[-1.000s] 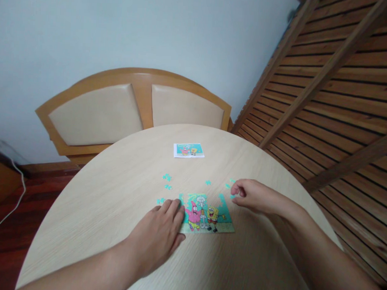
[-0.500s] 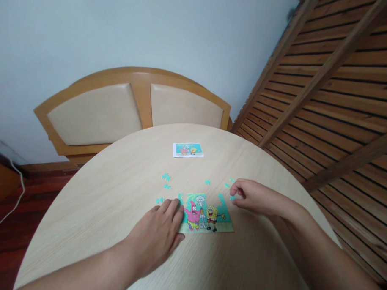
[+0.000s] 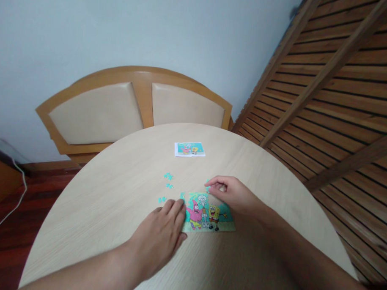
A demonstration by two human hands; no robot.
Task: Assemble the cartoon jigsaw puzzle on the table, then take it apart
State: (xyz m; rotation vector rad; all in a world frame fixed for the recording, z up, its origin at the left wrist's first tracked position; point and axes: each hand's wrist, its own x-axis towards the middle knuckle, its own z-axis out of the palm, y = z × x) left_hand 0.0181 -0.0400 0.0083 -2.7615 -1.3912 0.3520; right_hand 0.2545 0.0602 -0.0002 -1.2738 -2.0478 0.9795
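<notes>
A partly assembled jigsaw puzzle (image 3: 194,221) with cartoon figures on a teal ground lies flat on the round table. My left hand (image 3: 161,228) rests flat with its fingers stretched out along the puzzle's left edge, steady against it. Just above the puzzle's upper edge, my right hand (image 3: 231,192) has thumb and fingers brought together, with a small teal puzzle piece (image 3: 207,188) at the tips. That hand covers the puzzle's upper right part. To the upper left lie several loose teal pieces (image 3: 168,176), and more sit by my left fingers.
A picture card (image 3: 190,149) showing the same cartoon scene lies farther back on the pale wooden table (image 3: 122,180). Beyond the far edge stands a padded wooden bench back (image 3: 147,101) against the wall. A slatted wooden panel (image 3: 341,82) rises at right.
My right hand has moved left, from beside the puzzle's right edge to above its upper edge. My left hand stays at the puzzle's left side. The view has shifted slightly.
</notes>
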